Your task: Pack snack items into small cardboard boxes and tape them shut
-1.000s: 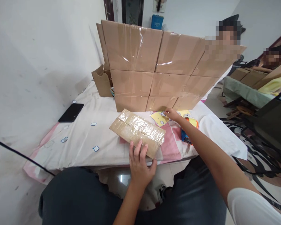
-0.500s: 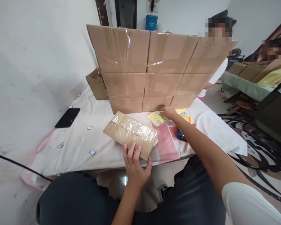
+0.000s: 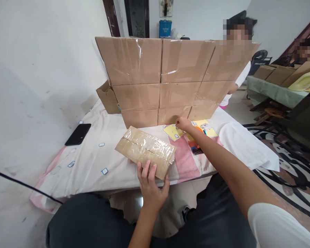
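On the cloth-covered table lies a taped cardboard box (image 3: 142, 144), set at a slant. My left hand (image 3: 152, 184) grips its near right corner, fingers over the top and thumb along the side. Behind it stands a wall of stacked cardboard boxes (image 3: 134, 94), joined with clear tape. My right hand (image 3: 183, 124) reaches to the foot of this wall, fingers curled closed by the bottom middle box. Whether anything is pinched there is too small to tell. Yellow printed sheets (image 3: 174, 132) lie under that hand. An orange ring-shaped thing (image 3: 200, 130) is partly hidden by my right forearm.
A black phone (image 3: 78, 134) lies at the left by the wall. An open cardboard box (image 3: 107, 100) stands left of the stack. White cloth (image 3: 244, 144) hangs over the right edge. One person is behind the stack; another sits at the right table (image 3: 268, 88).
The view has shifted slightly. My right hand has moved slightly left along the foot of the stack, fingers more curled. My left hand stays on the box.
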